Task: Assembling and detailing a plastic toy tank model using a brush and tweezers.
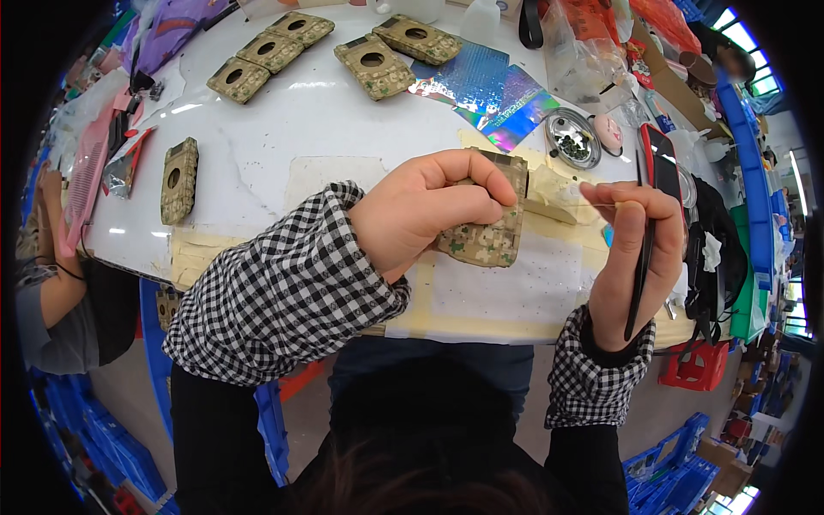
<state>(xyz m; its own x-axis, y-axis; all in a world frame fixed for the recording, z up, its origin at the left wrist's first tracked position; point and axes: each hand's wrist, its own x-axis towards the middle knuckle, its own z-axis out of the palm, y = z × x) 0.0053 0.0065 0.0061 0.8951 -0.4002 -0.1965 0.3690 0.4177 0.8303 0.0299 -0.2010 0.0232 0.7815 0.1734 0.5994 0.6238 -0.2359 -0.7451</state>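
My left hand (pixel 433 202) is closed around a camouflage-patterned toy tank hull (pixel 485 245), holding it above a white paper sheet (pixel 506 292). To its right, my right hand (pixel 648 227) has slim black tweezers (pixel 640 279) lying across its palm between the fingers. Its thumb and forefinger pinch a thin, pale, hair-like strand pointing toward the hull; what the strand is I cannot make out. A pale yellow block (pixel 551 209) with whitish material on top stands between both hands. Beyond it sits a round clear dish (pixel 573 142) of small dark green parts.
Another hull (pixel 178 182) stands at the left, and several more (pixel 374 66) are at the back. Shiny holographic sheets (pixel 506 103) lie near the dish. A red-and-black phone-like object (pixel 661 159) and plastic bags (pixel 579 60) crowd the right. At far left, a co-worker's arm (pixel 64 283) shows.
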